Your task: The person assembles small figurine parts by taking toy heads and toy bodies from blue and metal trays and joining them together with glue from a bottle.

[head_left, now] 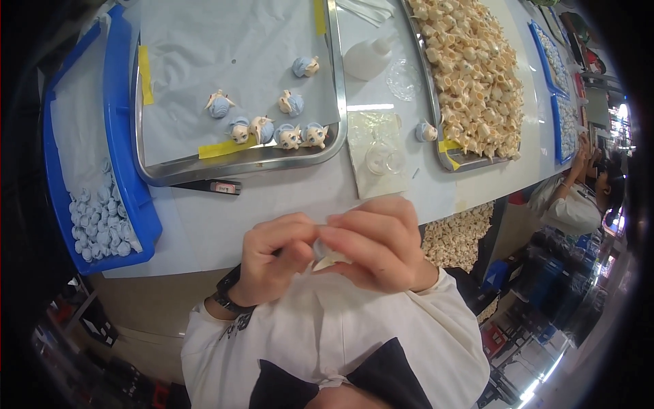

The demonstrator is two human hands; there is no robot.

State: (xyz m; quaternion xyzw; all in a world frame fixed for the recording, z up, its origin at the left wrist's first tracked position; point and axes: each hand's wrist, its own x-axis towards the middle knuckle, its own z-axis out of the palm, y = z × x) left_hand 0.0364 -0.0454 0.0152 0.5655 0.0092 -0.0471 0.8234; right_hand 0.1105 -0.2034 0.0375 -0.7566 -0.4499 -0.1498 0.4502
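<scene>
Close to my chest, my left hand [276, 258] and my right hand [383, 244] meet with fingertips pinched round a small doll head [325, 260]. Only a pale blue patch and a cream pointed edge of it show; my fingers cover the rest. Ahead of them, a metal tray [238, 170] lined with white sheet carries several doll heads with blue hair, one of them a doll head [315, 135] near its front right corner. A single blue-haired doll head [426, 131] rests on the table farther right.
A blue bin [129, 170] at left contains pale blue hair pieces. At right, a metal tray [446, 158] is heaped with cream doll parts [473, 82]. Between them are a white bottle [368, 58] and small clear cups [385, 160]. Another person [565, 201] sits at far right.
</scene>
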